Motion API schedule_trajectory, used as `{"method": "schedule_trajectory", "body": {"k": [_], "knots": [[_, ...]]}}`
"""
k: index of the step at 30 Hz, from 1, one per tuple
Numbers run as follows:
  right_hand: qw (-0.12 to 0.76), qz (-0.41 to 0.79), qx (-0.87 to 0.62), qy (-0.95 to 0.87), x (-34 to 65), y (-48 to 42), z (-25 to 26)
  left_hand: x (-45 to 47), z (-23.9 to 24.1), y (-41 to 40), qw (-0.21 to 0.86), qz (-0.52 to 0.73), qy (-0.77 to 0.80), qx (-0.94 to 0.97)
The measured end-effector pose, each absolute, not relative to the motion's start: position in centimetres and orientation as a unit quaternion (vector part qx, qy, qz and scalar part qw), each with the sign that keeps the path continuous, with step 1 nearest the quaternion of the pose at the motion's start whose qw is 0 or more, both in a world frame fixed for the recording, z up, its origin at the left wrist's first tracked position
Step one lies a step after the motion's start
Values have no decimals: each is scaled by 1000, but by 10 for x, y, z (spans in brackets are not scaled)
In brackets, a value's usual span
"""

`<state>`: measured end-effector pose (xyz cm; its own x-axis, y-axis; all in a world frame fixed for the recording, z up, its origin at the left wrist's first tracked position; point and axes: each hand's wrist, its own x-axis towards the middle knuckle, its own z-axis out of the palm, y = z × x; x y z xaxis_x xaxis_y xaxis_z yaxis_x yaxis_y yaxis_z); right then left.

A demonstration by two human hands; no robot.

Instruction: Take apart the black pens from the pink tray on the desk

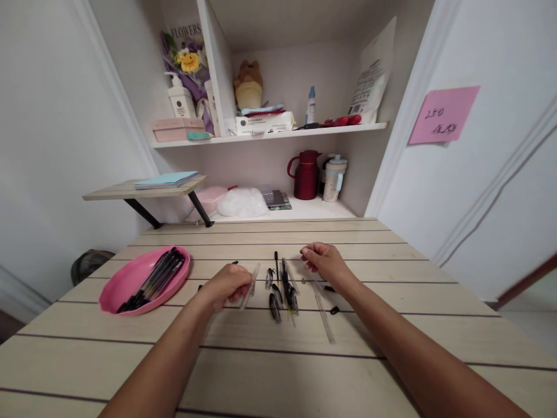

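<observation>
My left hand (pixel 229 283) is closed on a clear pen barrel (pixel 250 287), which it holds tilted above the table. Across from it, the fingertips of my right hand (pixel 322 259) are pinched together; whatever they hold is too small to make out. Between my hands lies a loose pile of pen parts: black pen caps (pixel 274 307), a refill with a black end (pixel 276 264), and several clear and dark pieces. Below my right hand, another clear barrel (pixel 324 318) rests on the table beside a small black piece (pixel 335 310).
A pink tray (pixel 108 293) with several black pens (pixel 159 276) stands on the slatted table at the left. Behind it, a small raised shelf (pixel 117 190) bears blue paper. A red jug (pixel 306 176) and a cup (pixel 334 180) stand at the back.
</observation>
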<state>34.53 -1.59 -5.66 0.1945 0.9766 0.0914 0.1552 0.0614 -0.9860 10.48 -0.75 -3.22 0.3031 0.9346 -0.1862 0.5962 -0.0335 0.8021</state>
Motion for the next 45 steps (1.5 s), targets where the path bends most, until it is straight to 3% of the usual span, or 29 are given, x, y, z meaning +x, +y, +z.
{"method": "schedule_trajectory", "body": {"k": [4, 7, 14, 24, 45], "knots": [[490, 348, -576, -553, 348, -8, -60, 87, -31, -3, 672, 315, 444, 502], [415, 280, -622, -602, 351, 2, -54, 83, -36, 3, 742, 366, 406, 389], [283, 196, -677, -650, 335, 33, -36, 91, -48, 7, 736, 392, 390, 392], [190, 173, -714, -652, 341, 49, -24, 97, -54, 6, 727, 381, 379, 427], [125, 140, -761, -620, 280, 62, -52, 104, -61, 1, 715, 359, 371, 472]]}}
